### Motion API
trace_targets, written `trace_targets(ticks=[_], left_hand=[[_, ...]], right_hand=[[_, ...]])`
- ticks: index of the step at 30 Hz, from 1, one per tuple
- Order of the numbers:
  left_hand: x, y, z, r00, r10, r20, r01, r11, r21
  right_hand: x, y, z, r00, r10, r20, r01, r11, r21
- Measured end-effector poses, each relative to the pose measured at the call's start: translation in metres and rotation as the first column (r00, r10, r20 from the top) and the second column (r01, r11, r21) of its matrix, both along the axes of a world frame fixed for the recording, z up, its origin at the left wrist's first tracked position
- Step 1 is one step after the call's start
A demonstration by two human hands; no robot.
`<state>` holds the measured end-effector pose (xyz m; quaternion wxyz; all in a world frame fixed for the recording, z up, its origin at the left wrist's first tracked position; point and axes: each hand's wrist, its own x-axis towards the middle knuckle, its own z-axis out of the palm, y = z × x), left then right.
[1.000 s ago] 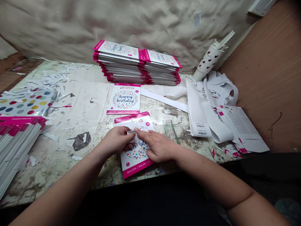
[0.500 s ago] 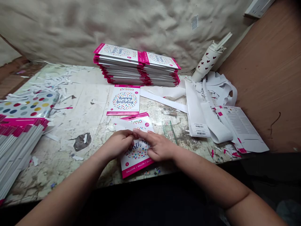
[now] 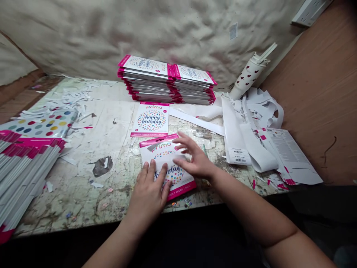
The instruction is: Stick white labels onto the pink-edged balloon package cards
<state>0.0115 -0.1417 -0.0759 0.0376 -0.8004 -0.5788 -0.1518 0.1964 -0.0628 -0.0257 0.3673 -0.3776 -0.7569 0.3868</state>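
Presently: left hand (image 3: 147, 195) and right hand (image 3: 196, 158) open at the balloon packet (image 3: 178, 173)

At far left, a slanted stack of packets (image 3: 22, 167) overlaps a polka-dot sheet (image 3: 39, 124) on the stained worktop (image 3: 83, 197), with paper scraps (image 3: 67, 98) scattered nearby. The balloon packet lies flat near the worktop's front edge, turned slightly. The left hand's fingers (image 3: 149, 169) are spread, resting on the packet's lower part without gripping it. The right hand's fingers (image 3: 182, 139) are spread wide just over the packet's upper right area, holding nothing. Behind the packet, a single packet (image 3: 150, 120) lies flat, and two stacks of packets (image 3: 167, 82) stand side by side beyond it. To the right are white paper strips (image 3: 251, 143), a leaning heart-print tube (image 3: 247, 80) and a printed sheet (image 3: 291, 156).
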Motion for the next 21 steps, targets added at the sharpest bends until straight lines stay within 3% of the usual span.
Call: trace_targets(ticks=[2,4,7,9,12,15,18,21], left_hand=[[0.000,0.002,0.004,1.000,0.003,-0.007,-0.003,1.000,-0.011],[-0.001,0.002,0.006,1.000,-0.002,-0.003,0.002,1.000,-0.023],[0.000,0.000,0.006,0.999,-0.011,0.034,0.011,1.000,-0.016],[0.001,-0.001,0.007,0.998,-0.014,0.066,0.014,1.000,0.000],[0.002,-0.001,0.008,0.996,-0.014,0.093,0.014,1.000,0.003],[0.000,0.000,0.007,0.997,-0.031,0.073,0.032,0.999,-0.013],[-0.004,0.001,0.006,0.997,-0.080,0.014,0.080,0.995,-0.053],[-0.005,0.001,0.008,0.993,-0.119,-0.005,0.118,0.990,-0.082]], right_hand=[[-0.004,0.009,0.006,0.988,-0.132,-0.079,0.129,0.991,-0.039],[-0.012,0.015,0.005,0.979,-0.157,-0.130,0.121,0.960,-0.252],[-0.025,0.017,-0.008,0.973,-0.171,-0.155,0.046,0.802,-0.595],[-0.030,0.016,-0.020,0.966,-0.232,-0.115,0.107,0.760,-0.641],[-0.032,0.016,-0.033,0.958,-0.285,-0.013,0.231,0.801,-0.552],[-0.029,0.018,-0.033,0.956,-0.258,0.141,0.294,0.848,-0.440],[-0.026,0.015,-0.018,0.907,-0.222,0.357,0.325,0.909,-0.261],[-0.028,0.001,0.001,0.783,-0.291,0.549,0.329,0.944,0.031]])
